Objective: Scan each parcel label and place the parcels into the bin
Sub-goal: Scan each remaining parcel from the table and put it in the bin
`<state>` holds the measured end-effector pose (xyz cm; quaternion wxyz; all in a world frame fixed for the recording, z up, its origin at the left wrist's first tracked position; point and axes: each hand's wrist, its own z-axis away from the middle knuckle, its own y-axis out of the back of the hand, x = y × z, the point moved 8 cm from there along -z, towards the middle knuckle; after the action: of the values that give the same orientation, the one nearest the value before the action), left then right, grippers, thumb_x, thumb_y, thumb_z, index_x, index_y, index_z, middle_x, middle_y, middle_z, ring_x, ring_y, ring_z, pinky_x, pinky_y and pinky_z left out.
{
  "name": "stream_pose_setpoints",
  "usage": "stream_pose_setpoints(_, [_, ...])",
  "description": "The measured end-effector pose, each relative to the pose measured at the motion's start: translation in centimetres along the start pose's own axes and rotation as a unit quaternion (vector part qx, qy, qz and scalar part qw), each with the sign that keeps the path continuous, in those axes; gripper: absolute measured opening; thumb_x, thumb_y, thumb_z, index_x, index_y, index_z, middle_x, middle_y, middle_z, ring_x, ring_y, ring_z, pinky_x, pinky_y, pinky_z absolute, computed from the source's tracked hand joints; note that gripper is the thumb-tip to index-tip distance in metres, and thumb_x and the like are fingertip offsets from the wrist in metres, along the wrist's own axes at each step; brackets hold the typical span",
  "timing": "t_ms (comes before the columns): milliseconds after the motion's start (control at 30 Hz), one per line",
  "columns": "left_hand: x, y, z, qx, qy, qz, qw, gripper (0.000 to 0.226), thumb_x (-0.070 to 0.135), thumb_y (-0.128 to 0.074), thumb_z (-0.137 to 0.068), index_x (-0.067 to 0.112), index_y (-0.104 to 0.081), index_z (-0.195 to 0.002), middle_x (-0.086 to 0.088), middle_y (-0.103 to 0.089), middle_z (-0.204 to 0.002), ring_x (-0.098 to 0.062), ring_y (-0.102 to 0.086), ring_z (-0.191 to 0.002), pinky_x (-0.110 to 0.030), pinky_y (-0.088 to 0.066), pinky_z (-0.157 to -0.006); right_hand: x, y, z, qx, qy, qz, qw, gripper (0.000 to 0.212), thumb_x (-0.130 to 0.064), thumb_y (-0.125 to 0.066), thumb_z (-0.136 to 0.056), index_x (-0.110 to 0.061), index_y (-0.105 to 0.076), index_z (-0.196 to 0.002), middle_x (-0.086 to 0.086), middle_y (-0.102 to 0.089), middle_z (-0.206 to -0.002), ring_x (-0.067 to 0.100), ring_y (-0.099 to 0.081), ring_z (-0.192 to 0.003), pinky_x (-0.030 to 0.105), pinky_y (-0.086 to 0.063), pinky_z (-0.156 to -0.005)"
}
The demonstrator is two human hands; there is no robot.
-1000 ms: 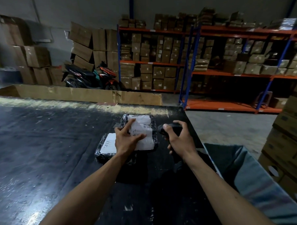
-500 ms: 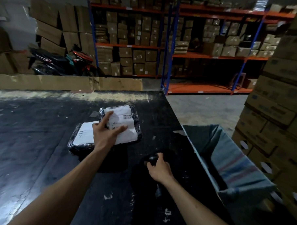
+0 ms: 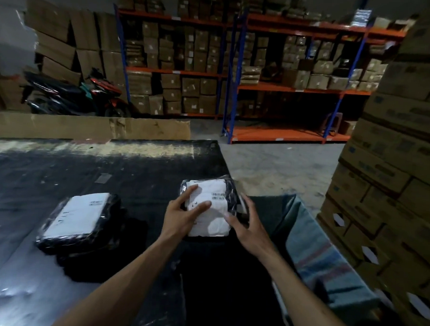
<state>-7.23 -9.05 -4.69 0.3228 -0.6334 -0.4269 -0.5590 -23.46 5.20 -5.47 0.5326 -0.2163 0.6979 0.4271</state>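
Parcel in hand: black poly wrap w/ white label facing up, held at table's right edge, just beside the bin. Left hand grips near-left corner, fingers laid across the label, thumb side under or behind, can't tell which. Right hand curled round the right side of the pkg, thumb on the label's lower right. Both clamped on same parcel; not fully clear whether it's lifted or resting on the edge, looks just raised.

Second parcel lies flat on the black table, well apart to the left, label up, on top of what looks like another dark pkg; untouched. No scanner visible anywhere now, too dark near table's front to be sure.

Step, as judged: placing phase for the held parcel, i.e. carry to bin. Whether its label got scanned can't be read off this view.

Next move calls for: swing right over bin's near wall, let go w/ both hands once clear of the rim, soft liner so a short drop is fine. Then reach back left for the second parcel, w/ scanner needed first.

Risk: slick wrap, could slip if only one hand keeps hold.
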Motion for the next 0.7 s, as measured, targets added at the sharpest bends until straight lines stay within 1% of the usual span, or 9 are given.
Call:
stream_pose_setpoints(67, [0.3,-4.9,-0.3,-0.031,0.005,0.019,0.999,0.035,0.051,-0.078,-0.073,0.051,-0.071,-0.107,0.015,-0.076,-0.108,0.008,-0.07,-0.087,-0.012,-0.053,-0.068,1.3,2.1,-1.1,-0.001,0.003,-0.053,0.999,0.073,-0.058,-0.072,-0.086,-0.052,-0.031,-0.147,-0.011,-0.047,-0.153,0.001,-0.049,-0.136,0.026,-0.041,-0.114])
stream_pose_setpoints(167, [0.0,-12.3,-1.1,-0.097,0.02,0.019,0.995,0.036,0.06,-0.057,-0.087,0.047,-0.064,-0.119,0.012,-0.065,-0.127,0.025,-0.06,-0.09,0.0,-0.045,-0.069,4.4,7.6,-2.7,0.077,-0.005,-0.075,0.994,0.068,-0.042,-0.076,-0.091,-0.048,-0.036,-0.145,-0.024,-0.056,-0.133,-0.026,-0.055,-0.109,-0.001,-0.044,-0.089])
stream_pose_setpoints(233, [-1.4,-16.8,-1.5,-0.162,0.057,-0.019,0.985,0.042,0.074,-0.04,-0.091,0.056,-0.059,-0.124,0.015,-0.063,-0.13,0.021,-0.06,-0.099,-0.003,-0.048,-0.08,7.0,11.4,-3.5,0.099,-0.032,-0.078,0.991,0.071,-0.041,-0.078,-0.089,-0.041,-0.041,-0.15,-0.026,-0.058,-0.124,-0.017,-0.06,-0.107,0.012,-0.05,-0.096])
stream_pose_setpoints(267, [-2.6,-18.7,-1.6,-0.187,0.073,-0.035,0.979,0.051,0.077,-0.032,-0.092,0.057,-0.05,-0.134,0.009,-0.059,-0.137,0.008,-0.06,-0.114,-0.014,-0.049,-0.096,8.5,13.1,-3.9,0.096,-0.05,-0.076,0.991,0.073,-0.04,-0.078,-0.089,-0.038,-0.041,-0.152,-0.024,-0.057,-0.125,-0.006,-0.06,-0.112,0.022,-0.05,-0.101])
stream_pose_setpoints(300, [-4.0,-20.2,-1.9,-0.2,0.081,-0.077,0.973,0.057,0.078,-0.027,-0.092,0.057,-0.037,-0.144,0.0,-0.051,-0.146,-0.009,-0.054,-0.13,-0.029,-0.041,-0.112,10.1,14.8,-4.4,0.09,-0.068,-0.067,0.991,0.073,-0.039,-0.078,-0.09,-0.036,-0.041,-0.153,-0.022,-0.053,-0.129,0.0,-0.055,-0.118,0.027,-0.047,-0.103])
stream_pose_setpoints(367, [-7.1,-21.9,-2.5,-0.214,0.077,-0.262,0.938,0.064,0.077,-0.02,-0.092,0.055,-0.015,-0.152,-0.016,-0.032,-0.156,-0.035,-0.031,-0.145,-0.044,-0.021,-0.122,13.8,17.4,-5.2,0.071,-0.093,-0.04,0.992,0.073,-0.038,-0.076,-0.091,-0.033,-0.04,-0.154,-0.018,-0.047,-0.136,0.004,-0.045,-0.125,0.028,-0.04,-0.101])
stream_pose_setpoints(467, [-11.3,-23.5,-2.4,-0.234,0.026,-0.477,0.847,0.066,0.066,-0.014,-0.099,0.041,0.002,-0.158,-0.011,0.004,-0.168,-0.032,0.006,-0.155,-0.051,0.008,-0.123,20.3,18.8,-5.9,0.023,-0.15,-0.001,0.988,0.075,-0.034,-0.077,-0.092,-0.028,-0.038,-0.156,-0.007,-0.049,-0.147,0.007,-0.045,-0.126,0.027,-0.039,-0.1])
stream_pose_setpoints(533, [-13.0,-24.1,-2.3,-0.223,-0.023,-0.556,0.8,0.066,0.059,-0.012,-0.102,0.031,0.004,-0.16,-0.006,0.011,-0.168,-0.027,0.013,-0.154,-0.051,0.013,-0.122,25.1,18.2,-5.9,-0.039,-0.196,0.025,0.98,0.077,-0.032,-0.077,-0.092,-0.025,-0.037,-0.157,-0.002,-0.048,-0.153,0.011,-0.048,-0.128,0.027,-0.041,-0.1])
stream_pose_setpoints(700, [-14.1,-24.2,-2.6,-0.192,-0.053,-0.593,0.78,0.072,0.055,0.001,-0.096,0.023,-0.005,-0.16,-0.001,0.008,-0.168,-0.019,0.011,-0.155,-0.049,0.01,-0.124,33.7,13.4,-5.0,-0.186,-0.294,0.07,0.935,0.083,-0.031,-0.075,-0.094,-0.024,-0.03,-0.162,0.006,-0.043,-0.159,0.026,-0.046,-0.142,0.037,-0.041,-0.116])
